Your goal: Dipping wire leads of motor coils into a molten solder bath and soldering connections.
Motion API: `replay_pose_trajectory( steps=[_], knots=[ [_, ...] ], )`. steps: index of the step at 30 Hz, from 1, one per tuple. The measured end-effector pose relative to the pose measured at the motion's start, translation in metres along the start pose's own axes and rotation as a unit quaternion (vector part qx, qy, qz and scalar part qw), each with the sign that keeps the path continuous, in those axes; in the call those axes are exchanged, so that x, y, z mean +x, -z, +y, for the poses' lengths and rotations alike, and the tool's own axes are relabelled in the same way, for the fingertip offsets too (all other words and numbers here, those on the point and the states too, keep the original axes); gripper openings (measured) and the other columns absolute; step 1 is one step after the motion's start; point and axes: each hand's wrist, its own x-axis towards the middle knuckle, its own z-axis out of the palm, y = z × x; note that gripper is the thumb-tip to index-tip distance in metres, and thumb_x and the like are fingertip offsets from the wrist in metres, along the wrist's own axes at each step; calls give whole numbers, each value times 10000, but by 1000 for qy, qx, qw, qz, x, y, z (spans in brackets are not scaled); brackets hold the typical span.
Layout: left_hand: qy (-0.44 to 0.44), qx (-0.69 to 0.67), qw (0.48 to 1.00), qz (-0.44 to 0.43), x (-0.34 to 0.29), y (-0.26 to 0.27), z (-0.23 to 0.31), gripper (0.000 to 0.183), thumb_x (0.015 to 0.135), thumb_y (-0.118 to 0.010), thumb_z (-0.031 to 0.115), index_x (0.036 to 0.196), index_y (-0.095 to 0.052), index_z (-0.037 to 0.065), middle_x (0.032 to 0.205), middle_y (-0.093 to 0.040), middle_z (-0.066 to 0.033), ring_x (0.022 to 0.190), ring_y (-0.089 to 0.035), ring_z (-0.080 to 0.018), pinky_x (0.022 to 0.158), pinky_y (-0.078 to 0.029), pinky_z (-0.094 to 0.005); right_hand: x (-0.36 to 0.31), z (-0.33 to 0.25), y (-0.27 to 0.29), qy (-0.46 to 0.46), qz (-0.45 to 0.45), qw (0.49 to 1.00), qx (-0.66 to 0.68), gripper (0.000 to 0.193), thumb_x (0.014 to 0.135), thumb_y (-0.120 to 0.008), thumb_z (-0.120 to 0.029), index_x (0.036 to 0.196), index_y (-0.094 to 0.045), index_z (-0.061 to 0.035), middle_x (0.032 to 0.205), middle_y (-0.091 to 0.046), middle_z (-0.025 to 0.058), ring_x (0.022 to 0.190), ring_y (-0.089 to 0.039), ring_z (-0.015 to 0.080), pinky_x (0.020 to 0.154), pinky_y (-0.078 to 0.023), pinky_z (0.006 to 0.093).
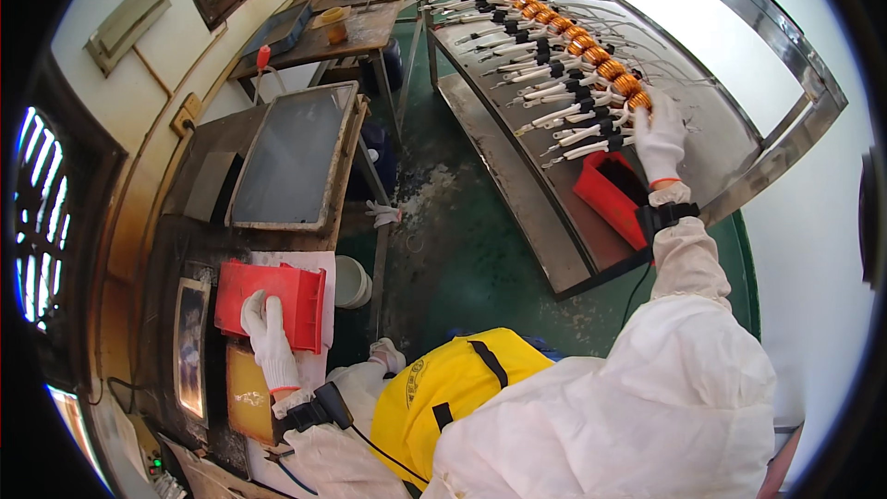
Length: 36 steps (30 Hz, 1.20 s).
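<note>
Copper coils (580,41) stretch away from your right hand (660,137), fingers at the nearest; your left hand (266,331), well apart, lies on a red bin (300,300). I cannot tell whether either grips.

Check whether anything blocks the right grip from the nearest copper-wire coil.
Nothing visible does: the gloved right grip is at the nearest copper-wire coil. The open red bin sits below and left in view, off that path.
</note>
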Motion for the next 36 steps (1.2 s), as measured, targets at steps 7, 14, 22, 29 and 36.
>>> replay_pose_trajectory(
  steps=[7, 14, 22, 29, 36],
  knots=[
    [-18, 45, 999, -10, 2, -7, 3, 414, 940, -513, 294, 1241, -495, 11, 1270, -481, -135, 1182, -458, -233, 1019, -340, -324, 11, -57, 7, 110, -2, 985, 130, 235, 791, -638, -117, 1025, -630, -91, 1090, -601, 111, 966, -582, 309, 838, -460, 399],
    [-24, 25, 999, 22, 9, -1, -10, 354, 895, -590, 232, 1156, -546, -4, 1246, -453, -140, 1151, -458, -248, 1001, -359, -334, 11, -110, 6, 212, -40, 952, 215, 236, 758, -649, -70, 992, -619, -78, 1075, -601, 97, 946, -579, 305, 799, -456, 408],
    [-194, 169, 966, 14, -4, -13, -18, 278, 833, -571, 155, 1110, -554, 158, 1233, -438, -154, 1186, -401, -356, 948, -418, -426, -7, -149, 10, 246, -77, 915, 312, 206, 815, -619, 10, 1017, -633, -24, 1143, -598, 155, 1060, -565, 321, 928, -444, 383],
    [14, -84, 996, 32, -54, 27, -3, 331, 866, -621, 316, 1073, -587, 59, 1005, -634, -85, 925, -609, -171, 857, -478, -320, -48, -196, -21, 311, -150, 831, 436, 214, 880, -531, 15, 1084, -591, 37, 1199, -550, 197, 1101, -534, 338, 946, -414, 400],
    [34, 114, 969, 219, -190, 116, -48, 256, 883, -593, 251, 1037, -612, 48, 1000, -632, -119, 961, -602, -219, 851, -459, -305, -105, -298, -7, 325, -225, 731, 557, 188, 862, -536, 38, 1042, -593, 43, 1165, -566, 191, 1062, -551, 333, 915, -434, 387]
  ],
)
